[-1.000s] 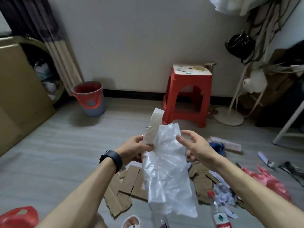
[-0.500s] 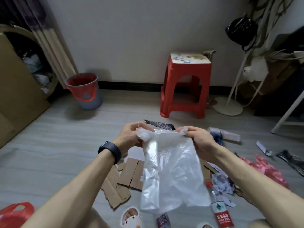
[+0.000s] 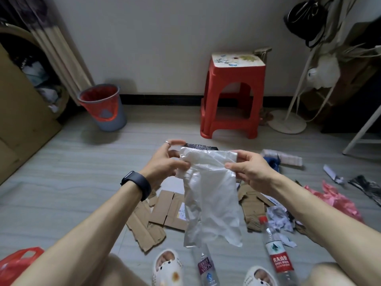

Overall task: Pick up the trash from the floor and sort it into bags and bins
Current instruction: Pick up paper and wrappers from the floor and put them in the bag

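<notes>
Now: clear plastic bag (image 3: 212,199) held up above the floor (image 3: 61,172), hanging between your two hands. Left hand (image 3: 167,162): grip pinching the bag's top left edge. Right hand (image 3: 250,170): grip pinching the top right edge, thumb on the near side. Bag hangs in front of flattened cardboard (image 3: 162,211) lying on the floor. Red-capped bottle (image 3: 277,250) lies near your slippers. Grey bin (image 3: 105,108) with red liner stands by the wall, left of the red stool (image 3: 233,96).
</notes>
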`<state>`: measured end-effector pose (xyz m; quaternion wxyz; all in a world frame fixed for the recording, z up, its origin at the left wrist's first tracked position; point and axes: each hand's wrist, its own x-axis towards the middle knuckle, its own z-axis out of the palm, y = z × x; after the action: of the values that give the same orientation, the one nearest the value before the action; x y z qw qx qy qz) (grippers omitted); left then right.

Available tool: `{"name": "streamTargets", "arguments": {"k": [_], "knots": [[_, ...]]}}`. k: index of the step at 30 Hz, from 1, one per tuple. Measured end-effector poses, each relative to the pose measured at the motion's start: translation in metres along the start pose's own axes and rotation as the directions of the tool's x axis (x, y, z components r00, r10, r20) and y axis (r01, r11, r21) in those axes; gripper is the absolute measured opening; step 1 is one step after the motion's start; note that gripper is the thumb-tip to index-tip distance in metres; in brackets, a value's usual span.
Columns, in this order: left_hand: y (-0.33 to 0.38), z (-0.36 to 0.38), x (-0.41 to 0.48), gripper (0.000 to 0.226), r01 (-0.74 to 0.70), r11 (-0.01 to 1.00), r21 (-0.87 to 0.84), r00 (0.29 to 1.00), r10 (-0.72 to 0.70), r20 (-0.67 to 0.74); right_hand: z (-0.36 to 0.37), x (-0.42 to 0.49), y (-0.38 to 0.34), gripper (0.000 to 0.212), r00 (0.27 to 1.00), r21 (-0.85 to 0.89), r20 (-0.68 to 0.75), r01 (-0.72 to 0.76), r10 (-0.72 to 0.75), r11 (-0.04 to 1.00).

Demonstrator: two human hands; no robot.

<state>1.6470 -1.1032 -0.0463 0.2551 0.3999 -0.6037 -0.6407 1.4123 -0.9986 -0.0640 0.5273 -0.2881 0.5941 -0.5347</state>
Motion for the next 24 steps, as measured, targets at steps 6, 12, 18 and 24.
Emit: {"name": "streamTargets", "arguments": {"k": [6, 12, 18, 24], "knots": [[-0.003, -0.004, 0.004, 0.028, 0.060, 0.992, -0.113, 0.996, -0.052, 0.070, 0.010, -0.007, 0.003, 0.025, 0.999, -0.057, 0.003, 0.045, -0.045, 0.997], [-0.001, -0.007, 0.003, 0.036, 0.162, 0.987, 0.012, 0.981, -0.162, 0.104, 0.011, -0.011, -0.009, 0.027, 0.998, -0.129, 0.046, 0.043, -0.037, 0.991], [-0.002, -0.010, -0.004, 0.034, 0.198, 0.980, -0.028, 0.972, -0.192, 0.134, 0.025, -0.010, 0.003, 0.011, 0.991, -0.271, -0.006, 0.130, -0.137, 0.954], [0.000, -0.011, -0.002, 0.034, 0.221, 0.975, 0.026, 0.955, -0.221, 0.199, 0.030, -0.007, 0.002, 0.041, 0.980, -0.217, -0.064, 0.172, -0.190, 0.961]]}}
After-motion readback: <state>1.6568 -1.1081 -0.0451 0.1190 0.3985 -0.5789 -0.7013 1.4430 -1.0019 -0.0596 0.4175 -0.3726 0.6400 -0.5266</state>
